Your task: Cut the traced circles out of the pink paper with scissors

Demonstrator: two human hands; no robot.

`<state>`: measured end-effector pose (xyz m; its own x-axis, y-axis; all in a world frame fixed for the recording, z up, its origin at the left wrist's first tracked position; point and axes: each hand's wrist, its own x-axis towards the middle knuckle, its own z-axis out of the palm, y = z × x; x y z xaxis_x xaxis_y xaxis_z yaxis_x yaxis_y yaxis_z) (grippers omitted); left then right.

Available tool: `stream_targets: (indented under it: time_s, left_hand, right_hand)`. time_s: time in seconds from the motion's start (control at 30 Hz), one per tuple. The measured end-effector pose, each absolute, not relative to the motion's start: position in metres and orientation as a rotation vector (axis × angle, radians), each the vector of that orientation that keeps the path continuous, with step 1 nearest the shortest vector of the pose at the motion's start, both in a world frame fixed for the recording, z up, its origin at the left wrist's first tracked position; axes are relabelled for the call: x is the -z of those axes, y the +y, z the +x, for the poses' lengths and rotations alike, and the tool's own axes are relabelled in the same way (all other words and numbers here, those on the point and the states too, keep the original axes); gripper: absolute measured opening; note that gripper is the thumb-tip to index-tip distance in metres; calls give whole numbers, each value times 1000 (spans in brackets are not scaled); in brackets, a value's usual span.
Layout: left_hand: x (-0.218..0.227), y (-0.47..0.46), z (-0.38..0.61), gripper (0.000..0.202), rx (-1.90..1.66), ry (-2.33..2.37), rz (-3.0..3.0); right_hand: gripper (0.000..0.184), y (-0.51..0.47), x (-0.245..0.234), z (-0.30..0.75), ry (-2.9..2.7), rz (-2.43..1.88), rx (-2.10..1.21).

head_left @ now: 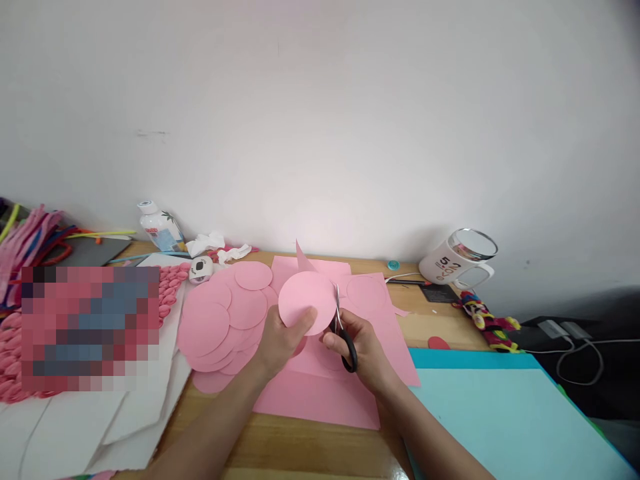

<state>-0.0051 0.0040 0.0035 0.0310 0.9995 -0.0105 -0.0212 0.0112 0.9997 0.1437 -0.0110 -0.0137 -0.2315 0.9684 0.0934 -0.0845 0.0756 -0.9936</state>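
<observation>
Between thumb and fingers, my left hand (pixel 285 337) grips a pink paper circle (pixel 306 293), held up over the table. A thin pointed strip of pink paper sticks up behind the circle. My right hand (pixel 361 347) is closed around black-handled scissors (pixel 349 350), whose blades point up at the circle's right edge. Below both hands lie pink paper sheets (pixel 320 400), one with a round outline drawn on it. Left of my left hand spreads an overlapping pile of cut pink circles (pixel 205 327).
Light blue sheets (pixel 490 413) lie at right, a white mug (pixel 445 260) behind them near a small colourful doll (pixel 487 320). At left are white boards (pixel 145 400) with pink yarn-like trim, a white bottle (pixel 161 227) and crumpled tissue (pixel 205 243). A wall stands behind.
</observation>
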Motion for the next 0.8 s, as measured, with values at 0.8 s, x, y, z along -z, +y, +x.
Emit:
stream_targets:
  time_s: [0.8]
  left_hand:
    - [2,5,-6,27,-1249,1073,1152]
  right_hand:
    - [16,-13,11,142,-1378,-1020,-1333]
